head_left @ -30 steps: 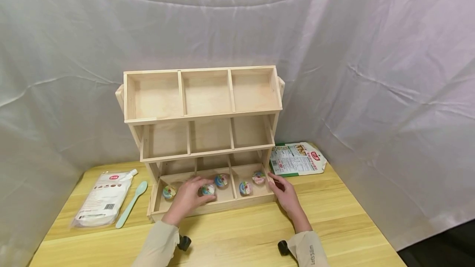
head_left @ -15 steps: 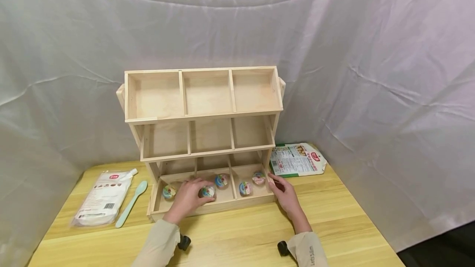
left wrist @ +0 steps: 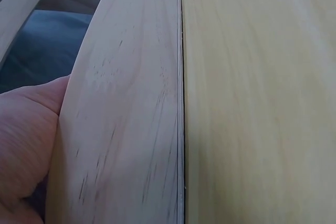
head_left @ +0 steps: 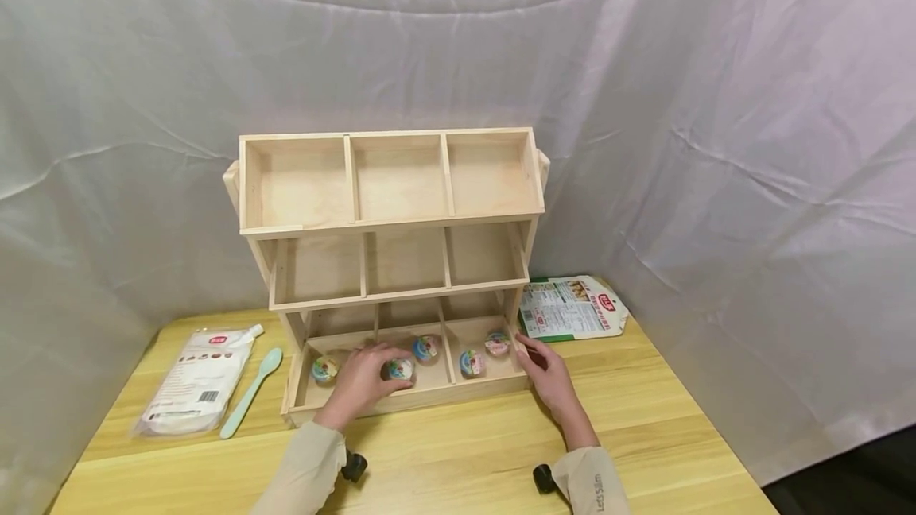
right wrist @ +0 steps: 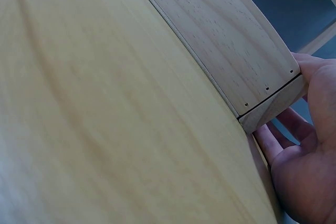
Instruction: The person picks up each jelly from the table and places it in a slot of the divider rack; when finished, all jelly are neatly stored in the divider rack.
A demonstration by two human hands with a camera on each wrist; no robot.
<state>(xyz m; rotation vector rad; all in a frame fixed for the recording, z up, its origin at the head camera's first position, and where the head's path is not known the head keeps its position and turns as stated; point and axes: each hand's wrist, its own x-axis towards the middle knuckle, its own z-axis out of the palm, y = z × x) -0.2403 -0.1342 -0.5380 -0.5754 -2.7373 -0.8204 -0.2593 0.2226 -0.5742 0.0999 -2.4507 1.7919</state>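
A three-tier wooden rack (head_left: 401,218) with divided trays stands on the table. Inside its lowest tray, the thumb and fingers of my left hand (head_left: 365,378) pinch a small jelly cup (head_left: 401,369) in the middle compartment. Just behind it sits a blue-lidded jelly cup (head_left: 425,349). A yellow jelly cup (head_left: 325,369) lies in the left compartment, and two pinkish cups (head_left: 472,364) are in the right one. My right hand (head_left: 551,376) holds the tray's right end. In the right wrist view, the thumb lies over the end board's (right wrist: 275,103) top, fingers along its outside.
Left of the rack lie a white spouted pouch (head_left: 193,380) and a pale green spoon (head_left: 250,394). A white and green packet (head_left: 572,308) lies behind my right hand. Grey curtain (head_left: 401,38) hangs behind and at both sides of the wooden table (head_left: 458,459).
Hands, rack and jelly cups keep their places. The whole head view shifts very slightly.
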